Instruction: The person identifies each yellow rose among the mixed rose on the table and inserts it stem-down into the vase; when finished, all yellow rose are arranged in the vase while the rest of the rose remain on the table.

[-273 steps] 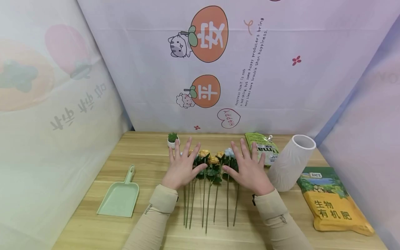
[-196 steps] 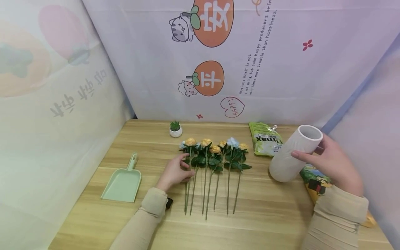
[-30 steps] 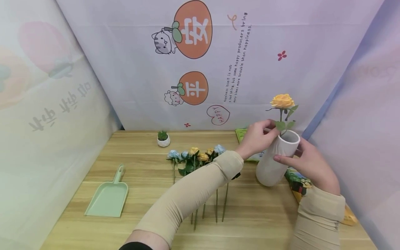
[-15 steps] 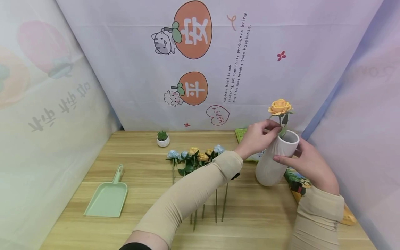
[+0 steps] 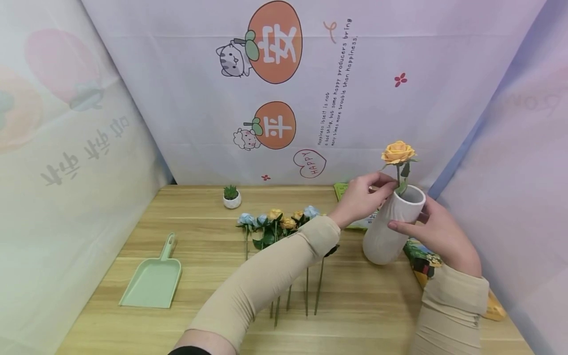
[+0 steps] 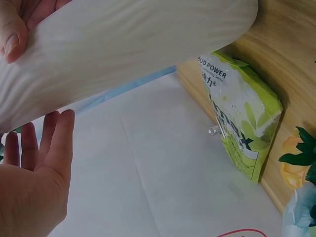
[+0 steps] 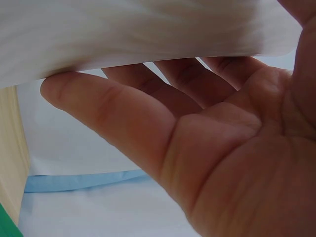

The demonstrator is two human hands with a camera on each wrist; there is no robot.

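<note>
A white, ribbed vase (image 5: 386, 231) leans on the right of the table. My right hand (image 5: 448, 234) holds it near the top, thumb on the front and fingers behind; the right wrist view has the thumb pressed to its wall. An artificial yellow rose (image 5: 398, 152) rises from the vase mouth, its lower stem hidden inside. At the rim my left hand (image 5: 366, 197) has thumb and index finger pinched at the rose's stem, while in the left wrist view the other fingers (image 6: 61, 143) stay fairly straight. Several blue and yellow roses (image 5: 275, 222) lie mid-table, partly covered by my left forearm.
A light green dustpan (image 5: 153, 278) lies on the left. At the back stands a small potted succulent (image 5: 231, 197). A green-white pouch (image 6: 242, 113) is behind the left hand. A yellow fertilizer bag (image 5: 494, 306) lies partly behind the right arm. Printed cloth walls surround the table.
Since the early frames, one yellow rose has gone from the row into the vase. Over the last second it turned and sank slightly; my left hand has just shifted a little left.
</note>
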